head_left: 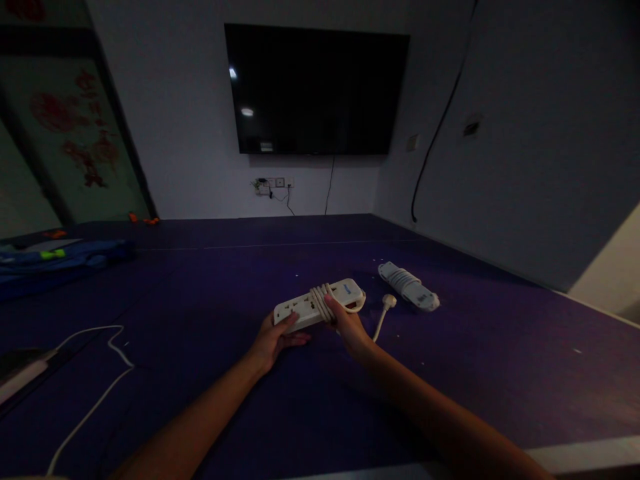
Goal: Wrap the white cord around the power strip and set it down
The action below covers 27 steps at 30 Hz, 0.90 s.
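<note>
Both of my hands are on a white power strip (pixel 295 307), which is tilted up at its right end above the purple surface. My left hand (pixel 273 341) grips its left end, thumb on the socket face. Around its middle, the white cord (pixel 320 301) is wound in several turns. My right hand (pixel 347 325) is closed on these turns, with the thumb over the cord. The plug (pixel 389 302) hangs free to the right on a short length of cord. Farther right lies a second power strip (pixel 410 287), its cord also wrapped around it.
The purple surface (pixel 225 280) reaches back to the wall, with small white specks on it. Blue cloth (pixel 95 257) lies at the left. A thin white cable (pixel 113 343) loops near a white object (pixel 23 381) at the left edge. A television (pixel 315 90) hangs on the wall.
</note>
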Motion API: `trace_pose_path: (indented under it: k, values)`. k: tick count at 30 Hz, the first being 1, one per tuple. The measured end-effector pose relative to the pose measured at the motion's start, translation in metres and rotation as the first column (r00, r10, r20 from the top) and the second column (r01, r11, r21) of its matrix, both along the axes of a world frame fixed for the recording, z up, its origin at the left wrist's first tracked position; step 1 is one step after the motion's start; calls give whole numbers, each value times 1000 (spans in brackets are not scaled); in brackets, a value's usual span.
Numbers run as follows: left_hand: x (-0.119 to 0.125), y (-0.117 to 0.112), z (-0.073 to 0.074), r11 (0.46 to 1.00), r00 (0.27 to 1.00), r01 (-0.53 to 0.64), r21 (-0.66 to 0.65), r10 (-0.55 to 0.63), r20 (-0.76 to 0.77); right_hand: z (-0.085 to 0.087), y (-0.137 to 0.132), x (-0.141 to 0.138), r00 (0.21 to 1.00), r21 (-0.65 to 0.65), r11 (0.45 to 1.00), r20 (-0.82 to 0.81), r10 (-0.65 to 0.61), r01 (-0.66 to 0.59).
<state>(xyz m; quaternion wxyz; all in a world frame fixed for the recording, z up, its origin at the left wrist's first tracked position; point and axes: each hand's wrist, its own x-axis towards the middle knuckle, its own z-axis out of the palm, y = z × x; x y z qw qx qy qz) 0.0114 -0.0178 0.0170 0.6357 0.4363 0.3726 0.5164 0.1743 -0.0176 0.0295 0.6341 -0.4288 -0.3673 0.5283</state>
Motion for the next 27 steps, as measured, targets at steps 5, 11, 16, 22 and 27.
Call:
trace_pose_path:
  k: [5, 11, 16, 22, 27]
  values:
    - [6, -3, 10, 979, 975, -34, -199, 77, 210, -6, 8, 3, 996, 106, 992, 69, 57, -64]
    - [10, -3, 9, 967, 941, -148, -207, 202, 272, -12, 19, 8, 946, -14, 968, 209, 249, -252]
    - [5, 5, 6, 960, 916, -244, -140, 275, 291, -9, 17, 8, 888, -89, 950, 338, 311, -298]
    - [0, 13, 2, 933, 906, -361, -8, 353, 235, -3, 12, 12, 781, 51, 968, 601, 168, -247]
    - [-2, 12, 0, 906, 916, -396, 148, 379, 131, 0, 9, 15, 464, 148, 957, 886, -16, -249]
